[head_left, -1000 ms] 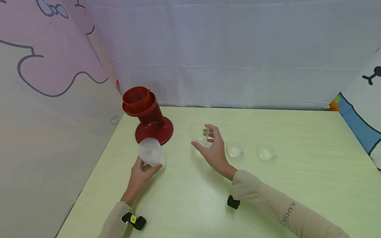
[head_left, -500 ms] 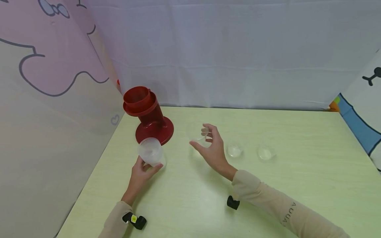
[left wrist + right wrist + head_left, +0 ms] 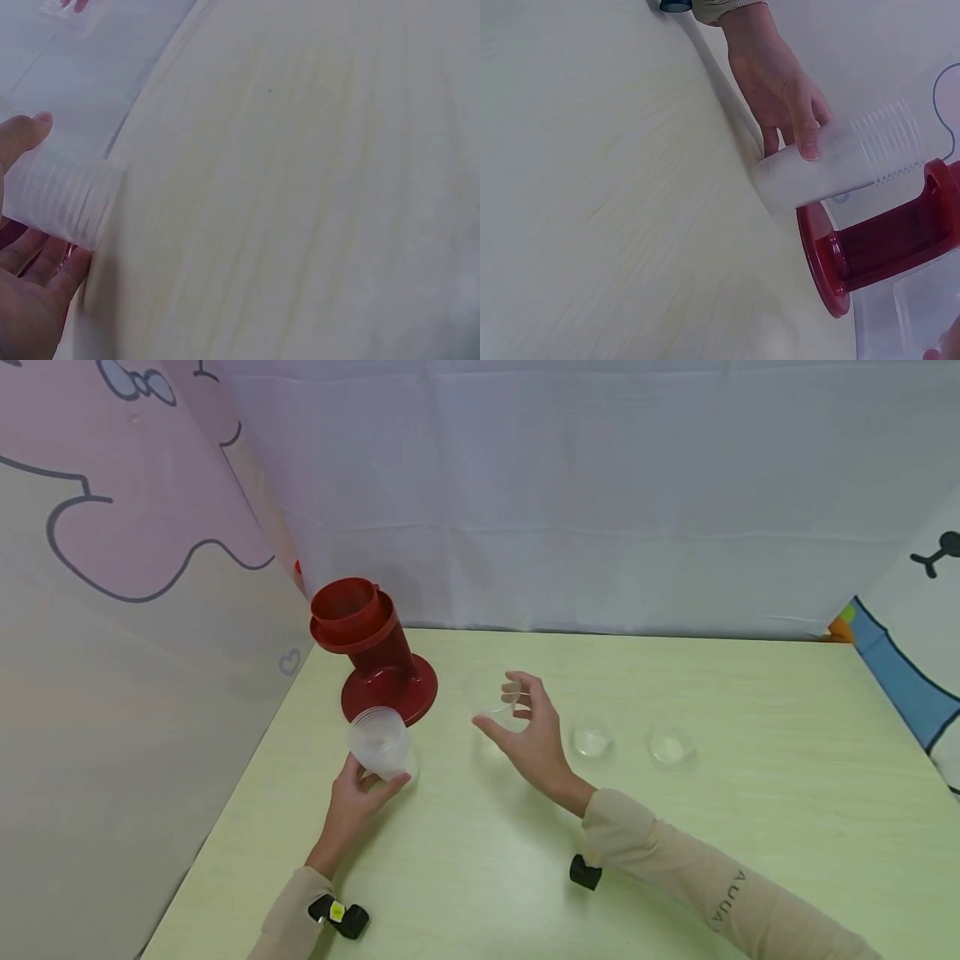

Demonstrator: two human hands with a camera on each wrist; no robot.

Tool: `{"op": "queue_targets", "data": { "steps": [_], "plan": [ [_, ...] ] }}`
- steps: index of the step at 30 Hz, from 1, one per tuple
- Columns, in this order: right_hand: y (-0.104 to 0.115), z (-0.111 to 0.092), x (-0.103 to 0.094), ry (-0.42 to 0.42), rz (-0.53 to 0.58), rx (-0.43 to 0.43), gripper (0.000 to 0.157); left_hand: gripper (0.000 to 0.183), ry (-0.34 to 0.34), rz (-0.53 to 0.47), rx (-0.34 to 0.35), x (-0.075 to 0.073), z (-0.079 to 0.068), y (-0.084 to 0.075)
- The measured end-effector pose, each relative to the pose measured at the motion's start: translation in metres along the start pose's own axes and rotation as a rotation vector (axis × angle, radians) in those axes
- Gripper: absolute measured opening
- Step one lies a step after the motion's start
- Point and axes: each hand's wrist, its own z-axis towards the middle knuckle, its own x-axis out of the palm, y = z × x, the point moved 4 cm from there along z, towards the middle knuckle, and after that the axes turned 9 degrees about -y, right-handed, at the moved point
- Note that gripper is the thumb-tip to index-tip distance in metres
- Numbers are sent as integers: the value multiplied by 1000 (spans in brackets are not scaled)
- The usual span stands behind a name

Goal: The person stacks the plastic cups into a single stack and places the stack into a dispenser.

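Note:
My left hand (image 3: 354, 800) grips a stack of nested clear plastic cups (image 3: 379, 742), thumb on one side and fingers on the other. The stack stands upright at the table's left, in front of a red stand (image 3: 390, 683). In the right wrist view, the ridged rims of the stack (image 3: 889, 142) show close to the red stand. A single clear plastic cup (image 3: 489, 695) is between the thumb and fingers of my right hand (image 3: 538, 745), above the table. Only the right hand's edge shows in the right wrist view.
Two clear plastic cups (image 3: 592, 741) stand apart on the pale wooden table (image 3: 480, 877), right of my right hand. The red stand has a round base and a wide cup-like top. A white cloth (image 3: 600, 502) hangs behind the table's far edge.
My right hand has drifted slightly left with the single cup. The left hand, its stack, the red stand and the cups on the table stay in place.

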Motion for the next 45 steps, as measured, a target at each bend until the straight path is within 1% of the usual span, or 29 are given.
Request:
{"op": "queue_targets", "data": {
  "steps": [8,16,27,34,45],
  "plan": [
    [4,0,2,10,16,-9,60,70,-1,11,-2,0,1,2],
    [7,-2,5,22,8,2,59,71,-3,17,-10,-1,0,3],
    [11,-4,8,35,37,0,60,70,-1,6,-11,0,0,4],
    [13,-5,10,48,44,6,59,70,2,7,1,0,0,3],
    [16,-7,13,51,55,-11,58,70,0,-3,-5,0,1,5]
  ]
}}
